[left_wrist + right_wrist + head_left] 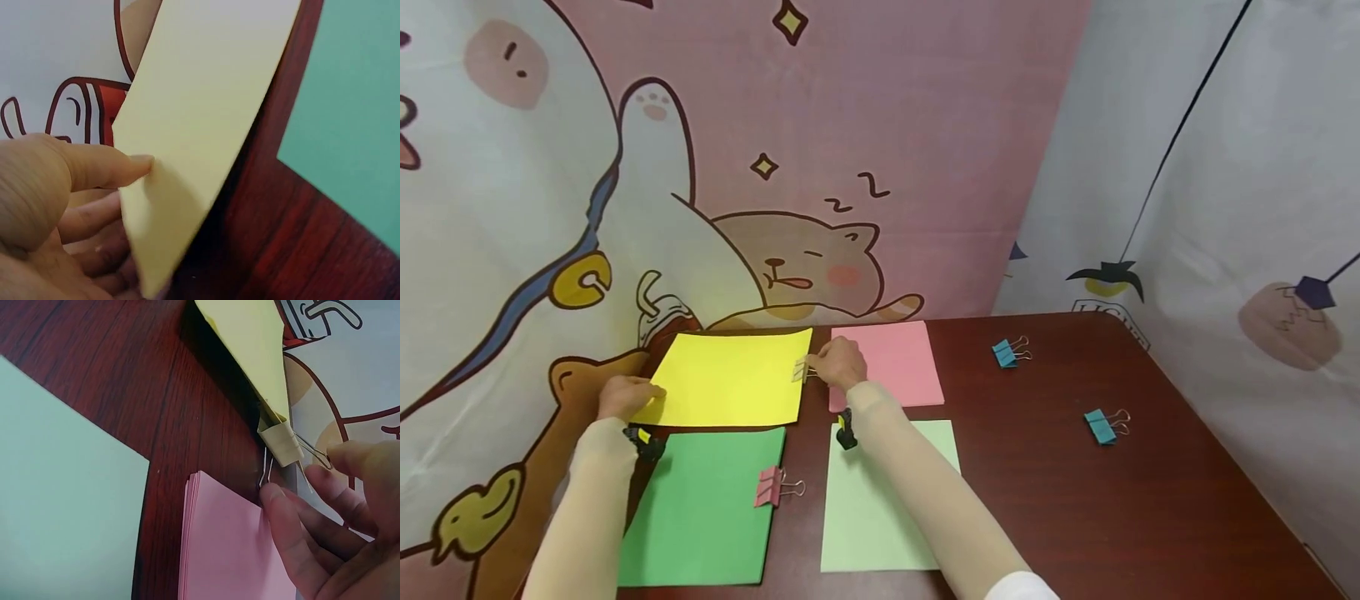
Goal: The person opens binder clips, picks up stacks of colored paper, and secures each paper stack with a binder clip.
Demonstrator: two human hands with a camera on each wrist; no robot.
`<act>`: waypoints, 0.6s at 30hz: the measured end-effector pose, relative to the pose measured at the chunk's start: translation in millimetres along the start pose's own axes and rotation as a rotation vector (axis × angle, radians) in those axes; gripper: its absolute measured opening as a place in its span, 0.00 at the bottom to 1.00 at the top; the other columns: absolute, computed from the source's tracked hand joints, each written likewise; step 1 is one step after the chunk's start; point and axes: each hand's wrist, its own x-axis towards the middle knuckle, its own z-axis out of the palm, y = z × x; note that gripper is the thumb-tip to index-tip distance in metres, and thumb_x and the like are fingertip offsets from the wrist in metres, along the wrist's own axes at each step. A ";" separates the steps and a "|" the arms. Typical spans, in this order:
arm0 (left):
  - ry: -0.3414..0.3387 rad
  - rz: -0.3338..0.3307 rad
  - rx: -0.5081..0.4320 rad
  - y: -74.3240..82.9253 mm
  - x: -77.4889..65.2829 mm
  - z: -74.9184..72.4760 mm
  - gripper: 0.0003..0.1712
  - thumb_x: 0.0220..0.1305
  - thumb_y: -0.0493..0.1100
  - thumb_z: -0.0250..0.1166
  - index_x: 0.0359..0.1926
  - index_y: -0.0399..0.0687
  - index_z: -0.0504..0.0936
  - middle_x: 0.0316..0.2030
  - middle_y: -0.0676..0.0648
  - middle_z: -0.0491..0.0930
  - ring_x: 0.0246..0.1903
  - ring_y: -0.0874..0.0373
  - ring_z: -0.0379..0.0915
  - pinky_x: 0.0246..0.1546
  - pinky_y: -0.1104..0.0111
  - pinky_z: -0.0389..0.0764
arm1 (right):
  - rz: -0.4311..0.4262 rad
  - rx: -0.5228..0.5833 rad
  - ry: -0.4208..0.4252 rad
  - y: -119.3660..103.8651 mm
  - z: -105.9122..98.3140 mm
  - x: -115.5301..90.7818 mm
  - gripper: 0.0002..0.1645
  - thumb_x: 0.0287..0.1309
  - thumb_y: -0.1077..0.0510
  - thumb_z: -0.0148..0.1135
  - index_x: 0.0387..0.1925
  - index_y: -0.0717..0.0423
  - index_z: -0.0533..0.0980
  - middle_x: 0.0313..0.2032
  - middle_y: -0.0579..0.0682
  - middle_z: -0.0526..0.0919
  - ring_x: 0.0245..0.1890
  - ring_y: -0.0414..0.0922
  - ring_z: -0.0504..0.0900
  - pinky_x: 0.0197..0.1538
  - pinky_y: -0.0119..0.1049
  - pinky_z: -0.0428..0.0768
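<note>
Yellow paper point(726, 382) is beyond the green paper point(703, 512) on the wood-grained desk point(1150, 508). Up close, the left wrist view shows the left hand point(623, 397) pinching the smooth sheet's edge; the right wrist view, the right hand point(841, 364) pinching a boxy, wire-handled cream clip point(281, 445) opposite.

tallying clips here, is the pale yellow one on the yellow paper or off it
On: the pale yellow clip straddles the right edge of the yellow paper. Whether it clamps fully, I cannot tell.
</note>
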 end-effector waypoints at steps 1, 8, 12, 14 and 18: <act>0.009 -0.003 0.004 2.1 -1.2 -0.6 0.30 0.66 0.44 0.65 0.59 0.22 0.76 0.59 0.24 0.72 0.51 0.36 0.67 0.53 0.47 0.73 | -0.005 0.005 -0.007 0.3 -0.5 0.4 0.18 0.63 0.44 0.70 0.37 0.54 0.90 0.29 0.48 0.89 0.20 0.40 0.81 0.23 0.32 0.76; 0.047 -0.084 0.011 15.1 -8.5 -1.0 0.26 0.67 0.49 0.66 0.52 0.27 0.81 0.56 0.27 0.71 0.53 0.34 0.61 0.55 0.43 0.67 | -0.076 0.064 -0.094 4.8 -5.6 0.1 0.19 0.64 0.44 0.69 0.39 0.57 0.89 0.35 0.50 0.89 0.26 0.42 0.83 0.29 0.33 0.80; 0.034 -0.074 0.004 19.3 -12.4 -0.2 0.34 0.70 0.51 0.63 0.64 0.28 0.74 0.68 0.25 0.64 0.62 0.29 0.58 0.65 0.40 0.63 | -0.101 0.091 -0.119 7.9 -13.1 -3.5 0.21 0.65 0.43 0.68 0.45 0.57 0.87 0.42 0.51 0.88 0.33 0.44 0.86 0.35 0.36 0.84; 0.019 -0.065 -0.025 21.4 -14.8 0.4 0.38 0.71 0.53 0.62 0.69 0.28 0.69 0.72 0.25 0.61 0.66 0.28 0.57 0.68 0.39 0.62 | -0.114 0.083 -0.119 9.3 -19.0 -6.1 0.24 0.64 0.42 0.69 0.48 0.57 0.85 0.45 0.52 0.88 0.40 0.46 0.86 0.41 0.38 0.85; -0.008 -0.035 -0.073 29.2 -21.5 2.4 0.44 0.73 0.59 0.58 0.75 0.30 0.62 0.76 0.26 0.54 0.72 0.28 0.53 0.72 0.38 0.59 | -0.138 0.055 -0.135 13.3 -33.5 -11.0 0.31 0.64 0.39 0.68 0.57 0.56 0.79 0.55 0.54 0.84 0.54 0.50 0.82 0.54 0.45 0.83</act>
